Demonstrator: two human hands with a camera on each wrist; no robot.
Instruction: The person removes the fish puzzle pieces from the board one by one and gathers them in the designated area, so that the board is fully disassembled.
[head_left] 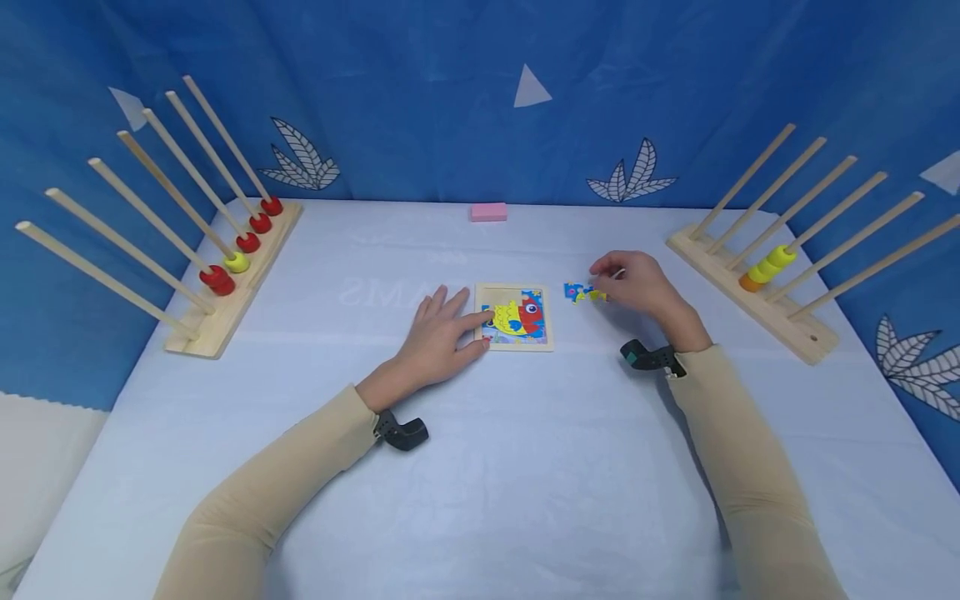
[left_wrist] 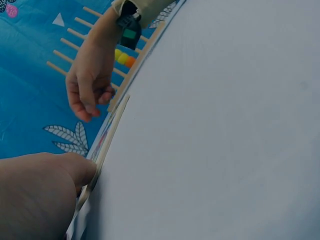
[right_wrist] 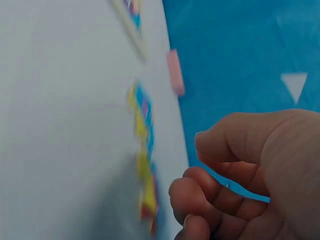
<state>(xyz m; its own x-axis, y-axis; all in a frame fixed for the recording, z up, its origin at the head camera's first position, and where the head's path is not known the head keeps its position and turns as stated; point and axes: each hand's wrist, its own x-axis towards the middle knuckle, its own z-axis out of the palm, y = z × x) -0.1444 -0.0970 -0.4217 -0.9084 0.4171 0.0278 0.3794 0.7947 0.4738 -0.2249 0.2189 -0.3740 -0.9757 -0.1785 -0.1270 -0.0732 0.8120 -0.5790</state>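
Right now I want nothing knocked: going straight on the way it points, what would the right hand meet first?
Probably the loose puzzle pieces close by its fingers; depth is unclear, so it might pass above them.

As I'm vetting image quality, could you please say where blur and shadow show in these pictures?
Right wrist: loose puzzle pieces and pink block blurred, shadow beside the pieces; left wrist: duller light, shadow beside the framed puzzle; head: bright, sharper, the right sleeve shadowing the tablecloth.
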